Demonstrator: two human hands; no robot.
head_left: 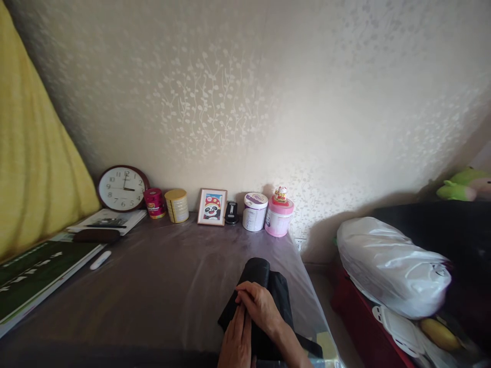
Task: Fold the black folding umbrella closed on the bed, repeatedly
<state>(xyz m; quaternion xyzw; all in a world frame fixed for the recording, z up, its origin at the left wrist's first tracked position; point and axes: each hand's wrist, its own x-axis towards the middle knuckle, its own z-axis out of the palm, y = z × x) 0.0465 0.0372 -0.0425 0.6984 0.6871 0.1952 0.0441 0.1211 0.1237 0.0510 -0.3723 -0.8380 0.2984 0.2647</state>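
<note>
A piece of black cloth (282,291), folded, lies near the front right of the table. My left hand (237,340) rests on its left side, fingers stretched forward and close together. Across the cloth from the right comes my right hand (261,309). Its fingers are bent and drawn together at the left hand's fingertips, gripping the cloth there; the exact hold is partly hidden. Past both hands, the far end of the cloth forms a rounded fold. A dark strip of it trails toward the table's right edge.
Along the wall stand a clock (123,188), a magenta tin (154,203), a yellow tin (177,206), a panda picture frame (212,207) and two tubs (254,212). A green book (42,276) and white pen-like object (101,260) lie left. A white plastic bag (391,266) sits beyond the right edge.
</note>
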